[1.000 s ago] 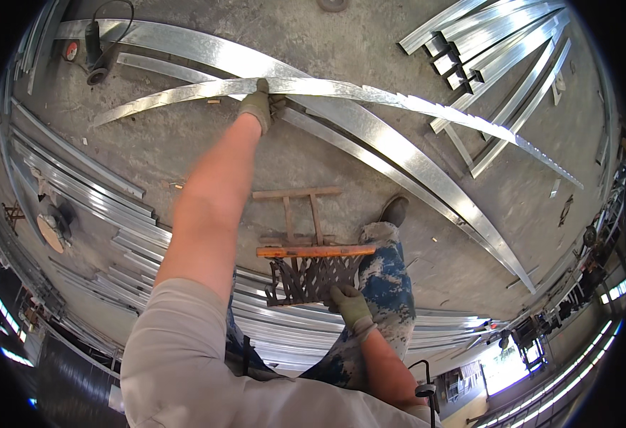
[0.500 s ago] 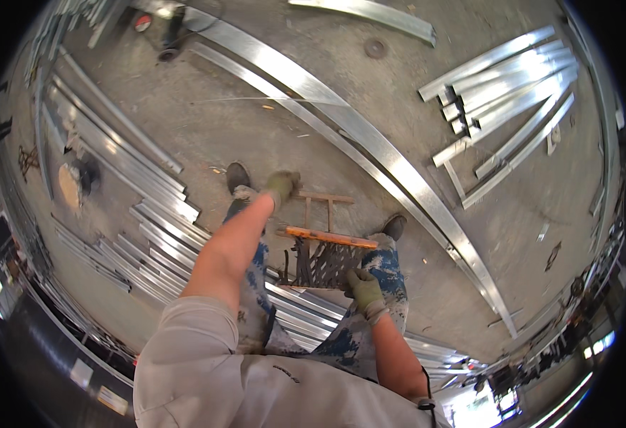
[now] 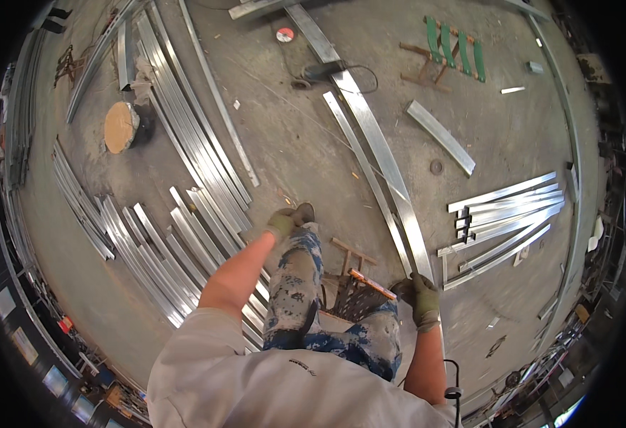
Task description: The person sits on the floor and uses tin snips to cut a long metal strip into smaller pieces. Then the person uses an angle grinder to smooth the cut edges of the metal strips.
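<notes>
My left hand [image 3: 281, 222] wears an olive work glove and is nearest to my dark left shoe [image 3: 303, 212]; its fingers are too indistinct to read. Out past my right knee, my gloved right hand [image 3: 425, 298] has its fingers bent inward, beside the lower end of a long flat metal strip [image 3: 405, 187]. Whether it touches the strip, or holds anything, I cannot make out. Between my legs stands a low folding stool [image 3: 372, 284] with an orange bar and dark woven straps, partly hidden by my right thigh.
Metal channels [image 3: 209, 242] lie in rows at my left, with a shorter stack [image 3: 512, 207] at right. An angle grinder [image 3: 323, 70] with a cord rests across the strip, near a red disc [image 3: 284, 35]. Farther off are a green-strapped stool [image 3: 455, 50] and a round wooden block [image 3: 119, 128].
The view has swung round, so the floor pieces sit differently and a green-strapped stool shows. My right hand has left the stool's near edge and moved outward past my right knee.
</notes>
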